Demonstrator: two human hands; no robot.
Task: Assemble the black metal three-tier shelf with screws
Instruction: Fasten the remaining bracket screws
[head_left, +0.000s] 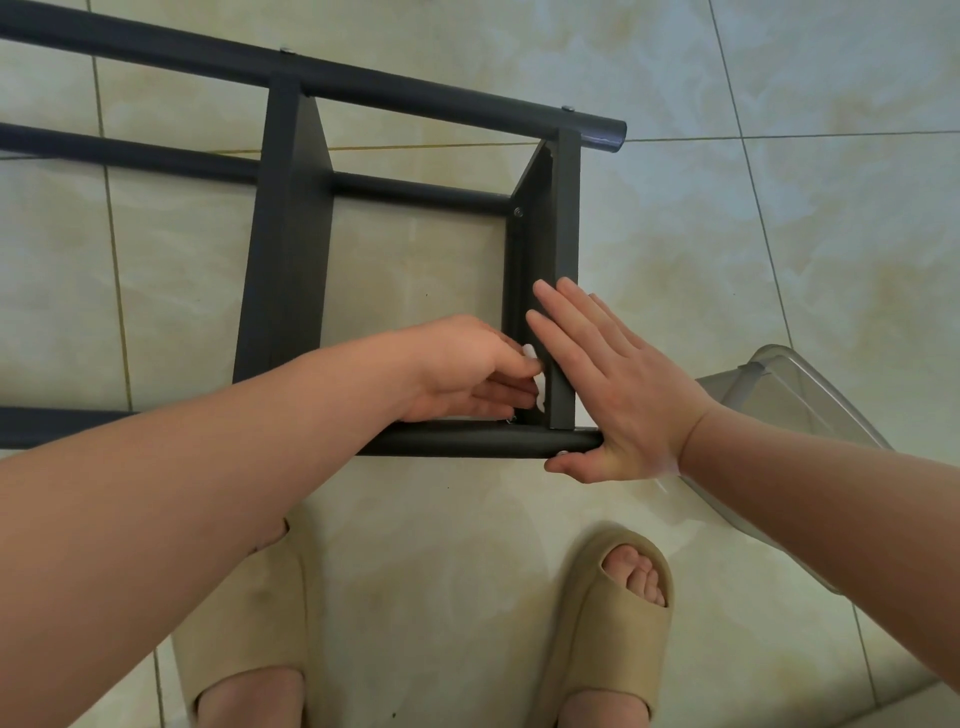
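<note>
While the black metal shelf (291, 234) lies on its side on the tiled floor (779, 208), its end panel (566, 218) stands on edge between two round tubes. The left hand (462, 369) reaches inside the frame, fingers curled, pinching a small white piece (537, 379) against the panel's inner face, just above the near tube (467, 441). The right hand (613, 379) lies flat with straight fingers against the panel's outer face, its thumb under the tube's end. A screw head (518, 211) shows on the panel's far end. A clear plastic container (800, 395) sits beside the right wrist, and beige slippers (613, 613) stand near the tube.
</note>
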